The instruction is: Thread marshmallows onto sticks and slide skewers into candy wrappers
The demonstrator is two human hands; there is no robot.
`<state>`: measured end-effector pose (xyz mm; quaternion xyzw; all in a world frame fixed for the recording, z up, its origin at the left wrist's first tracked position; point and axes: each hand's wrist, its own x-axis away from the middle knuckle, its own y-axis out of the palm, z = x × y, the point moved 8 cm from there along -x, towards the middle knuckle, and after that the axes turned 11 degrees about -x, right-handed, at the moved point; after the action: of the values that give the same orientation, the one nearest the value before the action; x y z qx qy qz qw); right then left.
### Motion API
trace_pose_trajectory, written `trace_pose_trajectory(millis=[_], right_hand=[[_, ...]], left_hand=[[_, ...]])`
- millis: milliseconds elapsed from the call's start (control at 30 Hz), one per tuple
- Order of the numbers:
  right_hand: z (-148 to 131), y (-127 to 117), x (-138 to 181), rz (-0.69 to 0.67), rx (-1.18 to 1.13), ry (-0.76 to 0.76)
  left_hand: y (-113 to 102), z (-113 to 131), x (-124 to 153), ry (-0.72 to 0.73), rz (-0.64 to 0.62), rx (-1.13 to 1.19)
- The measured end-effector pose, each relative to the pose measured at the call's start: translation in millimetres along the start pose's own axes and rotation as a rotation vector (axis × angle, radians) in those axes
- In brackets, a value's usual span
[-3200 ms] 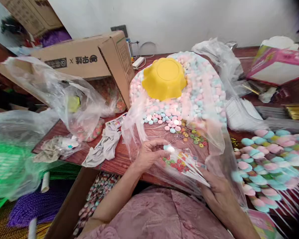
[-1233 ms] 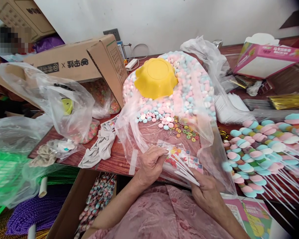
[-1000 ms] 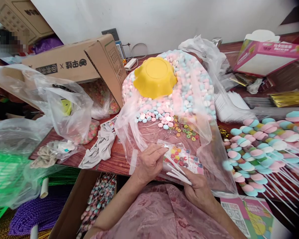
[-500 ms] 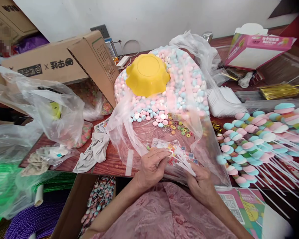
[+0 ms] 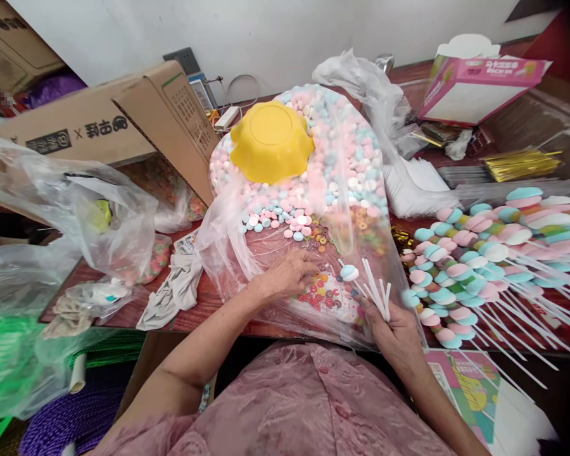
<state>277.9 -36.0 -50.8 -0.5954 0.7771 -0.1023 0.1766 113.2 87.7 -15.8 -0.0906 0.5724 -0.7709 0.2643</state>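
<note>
My right hand [image 5: 392,326] is closed around a bundle of white sticks [image 5: 376,288]. A blue-and-white candy [image 5: 349,272] is threaded on one stick near its tip. My left hand [image 5: 289,272] is stretched over the plastic sheet, its fingers apart and pointing right, with nothing visible in them. Just below its fingertips lie red and orange ring candies [image 5: 320,292]; green and brown ring candies [image 5: 323,237] are scattered beyond. Farther back is a small group of pink, blue and white candies [image 5: 278,218].
An upturned yellow bowl [image 5: 272,142] rests on a large bag of pastel candies [image 5: 356,152]. Finished candy skewers [image 5: 475,259] are piled at right, beside gold twist ties [image 5: 522,166]. A cardboard box [image 5: 123,120] and grey gloves [image 5: 173,291] are at left. A pink carton [image 5: 479,88] stands at back right.
My left hand has left the sticks and moved up and left, its fingers opening over the ring candies. My right hand has shifted right with the sticks; a blue-and-white candy now shows on one.
</note>
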Motion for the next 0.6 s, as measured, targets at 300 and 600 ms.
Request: trace_pose_trajectory(millis=[300,600], right_hand=[[-13.7,5.6,-4.5,-0.126,0.011,-0.093],[-21.8,11.9,-0.7,-0.191,0.081,-0.198]], left_hand=[[-5.8,14.6,4.6,0.005,0.004,-0.047],[-5.2,-16.5,33.5,-0.6,0.323,0.671]])
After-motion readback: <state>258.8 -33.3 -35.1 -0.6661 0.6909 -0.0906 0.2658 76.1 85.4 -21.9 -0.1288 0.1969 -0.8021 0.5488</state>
